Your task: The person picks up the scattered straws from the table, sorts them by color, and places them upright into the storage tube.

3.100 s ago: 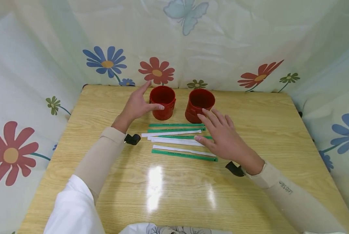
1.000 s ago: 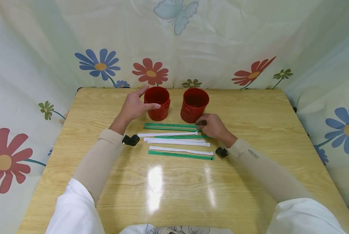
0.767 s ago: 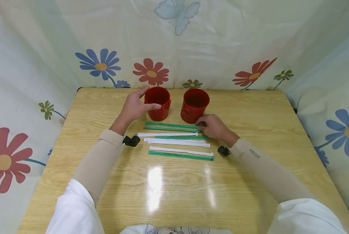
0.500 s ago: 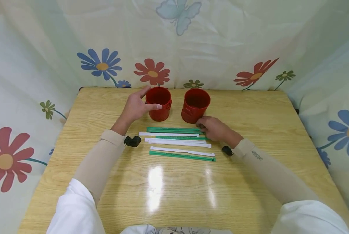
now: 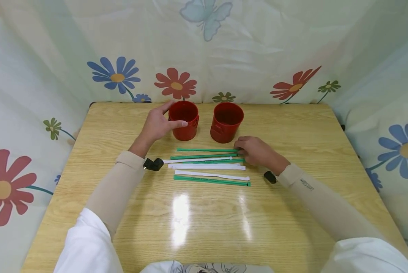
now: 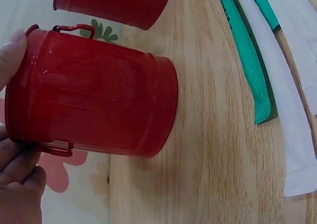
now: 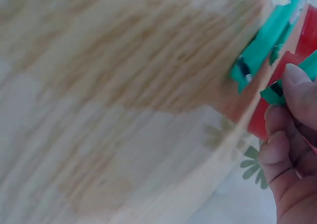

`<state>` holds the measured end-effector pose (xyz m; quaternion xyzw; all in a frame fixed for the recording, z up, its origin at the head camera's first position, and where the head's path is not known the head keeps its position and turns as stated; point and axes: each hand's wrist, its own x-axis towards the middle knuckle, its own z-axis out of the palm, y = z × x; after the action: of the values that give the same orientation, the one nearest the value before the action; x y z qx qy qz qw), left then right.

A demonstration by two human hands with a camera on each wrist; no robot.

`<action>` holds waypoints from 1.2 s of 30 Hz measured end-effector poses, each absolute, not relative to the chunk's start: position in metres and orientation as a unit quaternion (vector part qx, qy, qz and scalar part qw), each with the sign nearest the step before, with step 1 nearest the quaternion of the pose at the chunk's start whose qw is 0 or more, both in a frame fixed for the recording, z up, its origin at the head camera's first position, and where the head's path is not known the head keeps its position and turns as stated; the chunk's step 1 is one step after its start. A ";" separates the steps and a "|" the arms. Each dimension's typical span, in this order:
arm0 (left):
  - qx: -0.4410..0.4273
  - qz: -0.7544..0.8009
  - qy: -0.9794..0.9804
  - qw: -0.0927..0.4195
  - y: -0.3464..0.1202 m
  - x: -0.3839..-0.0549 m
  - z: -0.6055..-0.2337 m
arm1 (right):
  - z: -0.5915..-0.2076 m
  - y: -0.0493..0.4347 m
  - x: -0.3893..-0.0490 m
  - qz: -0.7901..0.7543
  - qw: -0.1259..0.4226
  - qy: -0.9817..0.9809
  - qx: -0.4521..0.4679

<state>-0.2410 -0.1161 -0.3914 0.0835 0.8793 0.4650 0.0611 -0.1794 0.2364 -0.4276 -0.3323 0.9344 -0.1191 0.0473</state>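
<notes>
Pinching one end of a green packet (image 5: 204, 150), the right hand (image 5: 256, 152) holds it over the counter (image 5: 292, 132), before both buckets; its long axis runs crosswise, free end leftward. The left hand (image 5: 155, 124) grips the rim of the left red bucket (image 5: 185, 132), which stands upright, mouth up. The right sleeve (image 5: 330, 204) seems to read "LetsSlim"; packet print is illegible.

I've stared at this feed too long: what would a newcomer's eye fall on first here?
Probably the left red bucket and the right red bucket, side by side toward the far edge of the table, with the left hand holding the left one near its rim. Next, the right hand, in front of the other, pinching a green strip. Nearer still, white strips and other green strips lie crosswise.
</notes>
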 end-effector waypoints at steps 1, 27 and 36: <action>0.083 0.462 0.881 0.061 -0.116 -0.241 -0.391 | -0.426 0.236 -0.178 -0.124 0.046 0.934 -0.332; 0.099 0.467 0.877 0.055 -0.111 -0.243 -0.389 | -0.397 0.208 -0.157 -0.382 -0.037 0.859 -0.338; 0.083 0.469 0.877 0.058 -0.114 -0.235 -0.392 | -0.379 0.189 -0.161 -0.419 -0.028 0.840 -0.345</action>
<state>-0.2346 -0.1140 -0.3920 0.0829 0.8775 0.4688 0.0582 -0.1612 0.1892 -0.3789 -0.3452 0.8395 -0.4186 -0.0283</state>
